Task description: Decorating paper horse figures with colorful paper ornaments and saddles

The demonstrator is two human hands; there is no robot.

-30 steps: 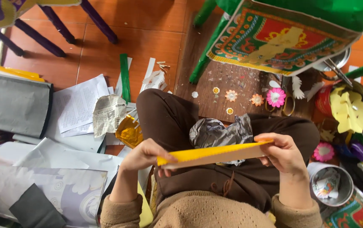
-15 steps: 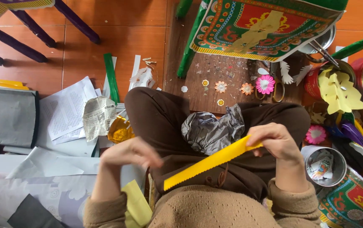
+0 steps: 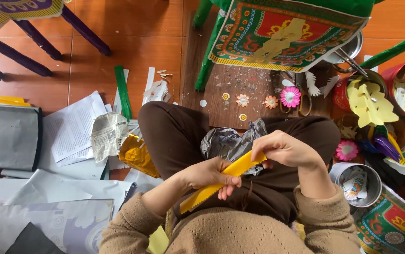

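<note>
While the yellow paper strip (image 3: 221, 181) runs diagonally from lower left to upper right, the right hand (image 3: 287, 149) pinches its upper end and the left hand (image 3: 209, 173) grips its middle, fingers closed.

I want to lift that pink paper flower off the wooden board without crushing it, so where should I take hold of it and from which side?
The pink paper flower lies flat and face up on the wooden board, petals spread around a pale centre. Probably best to come straight down from above and slide fingertips under the outer petal edge on its left, open side; scissor handles sit close on the right. Avoid pressing the centre.
</note>
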